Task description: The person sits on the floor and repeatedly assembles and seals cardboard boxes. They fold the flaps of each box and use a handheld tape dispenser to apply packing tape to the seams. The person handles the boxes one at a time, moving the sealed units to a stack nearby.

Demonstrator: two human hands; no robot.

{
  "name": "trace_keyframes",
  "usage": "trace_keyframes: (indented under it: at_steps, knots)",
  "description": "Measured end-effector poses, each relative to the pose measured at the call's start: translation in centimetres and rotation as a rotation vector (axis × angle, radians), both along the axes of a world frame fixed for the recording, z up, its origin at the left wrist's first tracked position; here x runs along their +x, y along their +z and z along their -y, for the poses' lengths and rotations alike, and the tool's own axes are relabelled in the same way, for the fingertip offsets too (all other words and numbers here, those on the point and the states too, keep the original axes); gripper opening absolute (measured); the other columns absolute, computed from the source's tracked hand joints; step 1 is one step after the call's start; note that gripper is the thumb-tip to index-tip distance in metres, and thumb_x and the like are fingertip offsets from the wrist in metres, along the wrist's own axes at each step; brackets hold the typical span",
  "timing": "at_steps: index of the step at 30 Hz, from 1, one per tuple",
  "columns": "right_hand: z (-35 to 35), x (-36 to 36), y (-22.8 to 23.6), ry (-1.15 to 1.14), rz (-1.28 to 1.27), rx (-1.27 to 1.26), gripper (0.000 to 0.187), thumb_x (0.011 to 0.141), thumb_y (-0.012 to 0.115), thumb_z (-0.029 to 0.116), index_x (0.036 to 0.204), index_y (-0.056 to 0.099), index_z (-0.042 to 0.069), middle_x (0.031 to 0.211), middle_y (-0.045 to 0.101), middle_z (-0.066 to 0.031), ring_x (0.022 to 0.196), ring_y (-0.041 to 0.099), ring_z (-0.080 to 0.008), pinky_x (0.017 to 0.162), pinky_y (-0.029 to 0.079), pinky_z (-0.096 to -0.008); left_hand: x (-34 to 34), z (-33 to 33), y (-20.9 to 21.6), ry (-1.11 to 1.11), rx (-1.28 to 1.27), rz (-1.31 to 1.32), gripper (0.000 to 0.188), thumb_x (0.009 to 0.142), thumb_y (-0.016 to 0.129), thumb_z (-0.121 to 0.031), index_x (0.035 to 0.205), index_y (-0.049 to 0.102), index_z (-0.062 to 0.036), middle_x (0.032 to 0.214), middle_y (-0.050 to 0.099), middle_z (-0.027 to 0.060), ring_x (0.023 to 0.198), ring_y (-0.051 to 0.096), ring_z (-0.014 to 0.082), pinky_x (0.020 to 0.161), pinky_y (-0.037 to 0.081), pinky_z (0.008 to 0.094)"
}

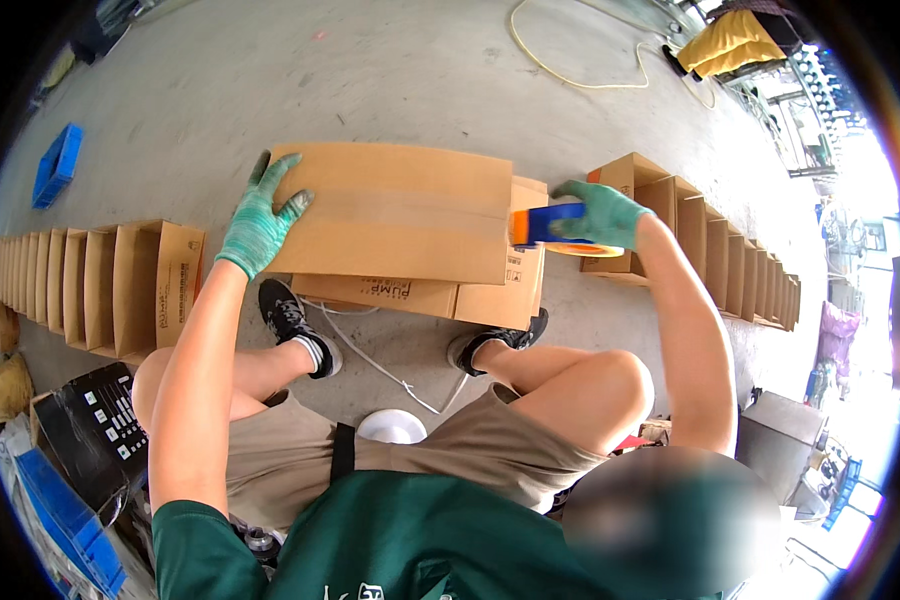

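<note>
In front of my knees a closed brown cardboard box [395,215] lies flat on other flattened or stacked cartons [500,300]. A faint lighter band runs along the middle of its top. At the box's left end, my left hand [255,220], in a green glove, grips the edge and far corner, two digits reaching over the top. My right hand [605,218], gloved alike, is closed around a blue and orange tape dispenser [553,222] with a yellowish roll. The dispenser's orange front sits at the box's right end; whether it touches is hard to tell.
Open cartons stand in a row on the left [90,285] and in another on the right [710,235]. A blue crate [58,166] lies far left. A yellow hose [570,80] crosses the far floor. A white cord [370,350] runs between my feet.
</note>
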State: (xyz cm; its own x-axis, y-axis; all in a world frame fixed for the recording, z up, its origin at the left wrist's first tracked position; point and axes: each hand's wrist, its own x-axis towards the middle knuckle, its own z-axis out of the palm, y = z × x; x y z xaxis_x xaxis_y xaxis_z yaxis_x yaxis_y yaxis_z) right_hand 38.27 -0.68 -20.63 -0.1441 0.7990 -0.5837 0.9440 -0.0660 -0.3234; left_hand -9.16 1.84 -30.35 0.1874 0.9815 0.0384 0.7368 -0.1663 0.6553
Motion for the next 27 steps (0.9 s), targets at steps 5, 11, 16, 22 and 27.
trace_keyframes:
  at_steps: [5, 11, 16, 22, 27]
  knots:
    - [-0.4, -4.4, -0.1, -0.062, -0.088, -0.163, 0.05, 0.088, 0.069, 0.033, 0.133, 0.061, 0.013, 0.12, 0.069, -0.0127, 0.103, 0.066, -0.0247, 0.094, 0.052, -0.0352, 6.0, 0.2, 2.9, -0.212, 0.288, -0.768, 0.051, 0.096, 0.051, -0.051, 0.146, 0.046, -0.0405, 0.165, 0.022, 0.0063, 0.15, 0.021, 0.039, 0.116, 0.014, 0.0693]
    - [0.8, -5.5, 0.5, 0.077, 0.0, -0.057, 0.045, 0.087, 0.069, 0.035, 0.125, 0.065, 0.012, 0.111, 0.072, -0.0112, 0.091, 0.069, -0.027, 0.085, 0.055, -0.0367, 19.7, 0.1, 4.4, -0.801, 0.363, -0.453, 0.049, 0.096, 0.051, -0.05, 0.143, 0.052, -0.0369, 0.162, 0.03, 0.0031, 0.152, 0.018, 0.0356, 0.119, 0.006, 0.0681]
    - [4.1, -5.8, -0.9, 0.157, 0.165, 0.08, 0.044, 0.084, 0.072, 0.042, 0.117, 0.063, 0.014, 0.097, 0.072, -0.0127, 0.091, 0.067, -0.0346, 0.082, 0.053, -0.0431, 23.8, -0.7, 4.8, -1.004, 0.286, -0.536, 0.044, 0.096, 0.05, -0.054, 0.129, 0.066, -0.0293, 0.154, 0.044, -0.0018, 0.151, 0.022, 0.0288, 0.12, 0.007, 0.0668]
    - [4.9, -6.0, -11.0, -0.012, 0.123, 0.235, 0.037, 0.087, 0.064, 0.027, 0.122, 0.062, 0.014, 0.11, 0.07, -0.0121, 0.105, 0.065, -0.0334, 0.088, 0.051, -0.0403, 26.1, -0.5, 4.9, -0.959, 0.177, -0.587, 0.036, 0.099, 0.049, -0.042, 0.122, 0.071, -0.0258, 0.155, 0.042, -0.0009, 0.15, 0.025, 0.0263, 0.119, 0.007, 0.0668]
    - [4.9, -6.2, -20.3, -0.117, 0.081, 0.237, 0.039, 0.097, 0.052, 0.028, 0.131, 0.059, 0.011, 0.128, 0.064, -0.0143, 0.116, 0.061, -0.0295, 0.097, 0.047, -0.0387, 22.3, -0.2, 1.7, -0.663, 0.482, -0.352, 0.051, 0.096, 0.054, -0.043, 0.143, 0.052, -0.0235, 0.163, 0.028, 0.0041, 0.151, 0.02, 0.0335, 0.118, 0.009, 0.0681]
